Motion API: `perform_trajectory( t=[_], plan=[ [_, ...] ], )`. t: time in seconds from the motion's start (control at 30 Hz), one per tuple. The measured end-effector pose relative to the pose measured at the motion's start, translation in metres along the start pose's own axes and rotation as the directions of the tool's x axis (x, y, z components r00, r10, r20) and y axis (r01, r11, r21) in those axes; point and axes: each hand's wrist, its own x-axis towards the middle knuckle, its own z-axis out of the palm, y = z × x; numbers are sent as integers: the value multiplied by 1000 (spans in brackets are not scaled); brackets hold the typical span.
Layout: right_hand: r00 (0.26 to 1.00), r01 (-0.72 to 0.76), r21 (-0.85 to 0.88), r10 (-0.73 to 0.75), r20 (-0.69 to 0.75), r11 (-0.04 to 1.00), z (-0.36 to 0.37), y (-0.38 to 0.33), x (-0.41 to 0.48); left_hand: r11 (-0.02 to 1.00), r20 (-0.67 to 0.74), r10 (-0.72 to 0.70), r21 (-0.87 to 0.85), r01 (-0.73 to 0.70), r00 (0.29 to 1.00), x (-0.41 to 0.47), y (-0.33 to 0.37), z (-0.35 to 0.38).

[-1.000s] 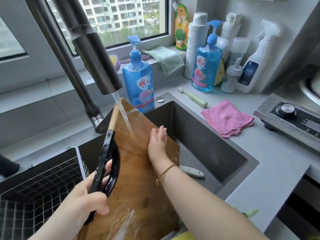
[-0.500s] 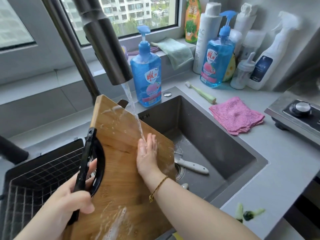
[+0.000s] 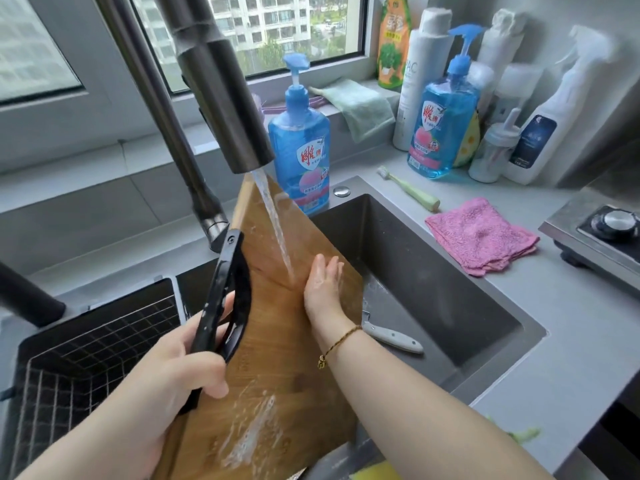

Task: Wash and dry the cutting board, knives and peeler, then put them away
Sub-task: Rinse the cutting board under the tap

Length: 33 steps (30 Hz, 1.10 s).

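Note:
A wet wooden cutting board (image 3: 277, 348) with a black handle stands tilted over the dark sink (image 3: 460, 306). My left hand (image 3: 180, 375) grips its black handle on the left edge. My right hand (image 3: 323, 284) lies flat and open against the board's face, right beside the stream of water running from the dark faucet (image 3: 221, 98). A knife with a pale grey handle (image 3: 393, 337) lies on the sink floor behind my right forearm; its blade is mostly hidden. No peeler is visible.
A wire basket (image 3: 86, 358) sits in the left basin. Behind the sink stand two blue soap pump bottles (image 3: 299, 147), spray bottles and a green brush (image 3: 410, 190). A pink cloth (image 3: 479, 235) lies on the counter, and a stove (image 3: 602, 233) is at the right.
The board has swung under the tap, its top corner now right below the spout. My right hand has slid across its wet face. My left hand keeps its grip on the handle.

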Motion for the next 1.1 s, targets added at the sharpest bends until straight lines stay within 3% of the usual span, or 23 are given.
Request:
perform_trajectory(
  t=[0.2,0.3,0.47,0.53,0.63,0.7,0.8,0.9,1.03,1.1],
  plan=[
    [897,441,-31,-441,12,897,-8,-56,-18,996,91,-19,89,11,996,6,-2,10],
    [902,432,-73,-429,50,899,-17,-62,5,996,44,-47,83,43,998,7,-4,13],
    [975,221,-17,-221,-33,975,-13,-45,11,996,51,-35,85,30,998,-3,-7,7],
    [965,261,-36,-262,-30,965,-7,-53,6,996,49,-43,85,39,998,-5,-7,5],
    [881,473,-54,-473,15,879,2,-65,-4,995,64,-44,91,38,997,-5,-6,4],
    [867,499,-20,-499,7,867,2,-58,2,995,54,-42,95,36,998,-4,-9,2],
    [955,295,-7,-295,-32,955,-2,-35,14,995,53,-47,94,42,998,-1,-12,-2],
    [985,160,6,-159,-68,987,1,-28,14,996,23,-36,84,34,999,2,-8,-2],
    [902,429,-48,-425,81,902,14,-49,-1,997,-20,-28,74,29,999,9,5,-2],
    [869,492,-76,-484,104,867,14,-48,1,995,-16,-26,99,28,1000,14,8,-6]
  ],
)
